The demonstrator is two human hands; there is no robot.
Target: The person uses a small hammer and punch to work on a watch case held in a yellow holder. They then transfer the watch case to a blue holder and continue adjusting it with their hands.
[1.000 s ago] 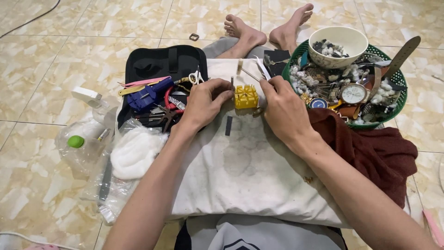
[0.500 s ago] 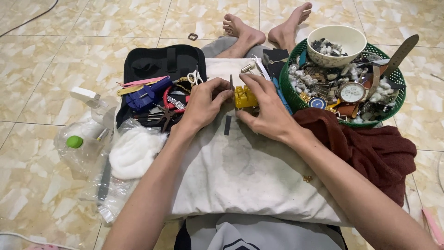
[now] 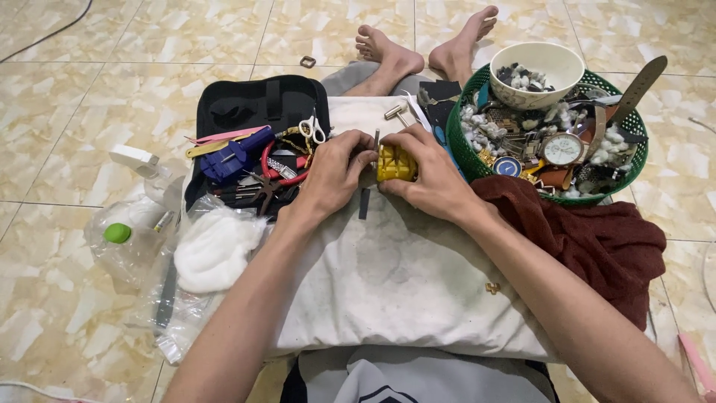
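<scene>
A small yellow block-shaped holder (image 3: pixel 394 166) sits on a white cushion (image 3: pixel 403 276) across my lap. My right hand (image 3: pixel 432 179) wraps over the holder from the right and grips it. My left hand (image 3: pixel 337 175) is at the holder's left side, fingertips pinched against a thin metal pin (image 3: pixel 377 139) standing at its edge. A short dark strap piece (image 3: pixel 364 203) lies on the cushion just below the two hands. My bare feet (image 3: pixel 425 45) stretch out on the tiled floor beyond.
An open black tool case (image 3: pixel 246 112) with scissors, pliers and a blue tool lies left. A green basket (image 3: pixel 477 160) of watches and parts, holding a white bowl (image 3: pixel 544 67), stands right. A maroon cloth (image 3: pixel 589 239) lies beside it. Cotton wad (image 3: pixel 212 250) and plastic bags sit at left.
My right hand slid left from beside the holder and closed over it. The left hand stayed at the holder's left edge.
</scene>
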